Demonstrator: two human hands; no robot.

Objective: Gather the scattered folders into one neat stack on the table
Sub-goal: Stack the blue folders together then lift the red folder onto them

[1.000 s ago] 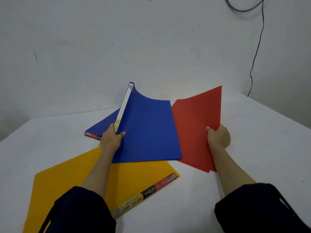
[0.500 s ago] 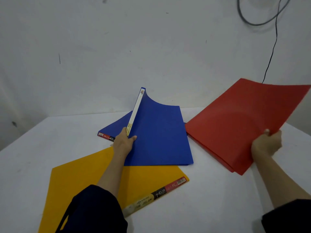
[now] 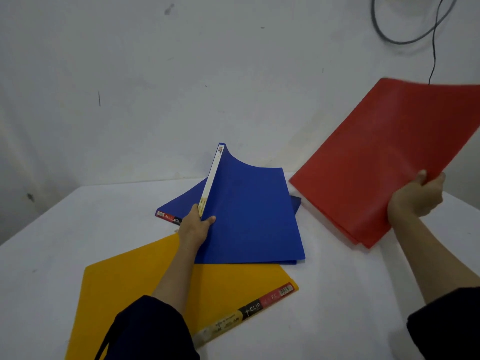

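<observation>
Left hand (image 3: 195,227) pinches the spine edge of the upper blue folder (image 3: 249,214), thumb on the cover, fingers behind; the spine side is raised and the far side rests on a second blue folder (image 3: 181,203) lying flat on the table (image 3: 337,307). The near edge of the raised folder overlaps the yellow folder (image 3: 161,281), flat beneath the left forearm. Right hand (image 3: 415,198) is closed on the near edge of the red folder (image 3: 384,157), held tilted, clear of the table, extending up and left from the grip
</observation>
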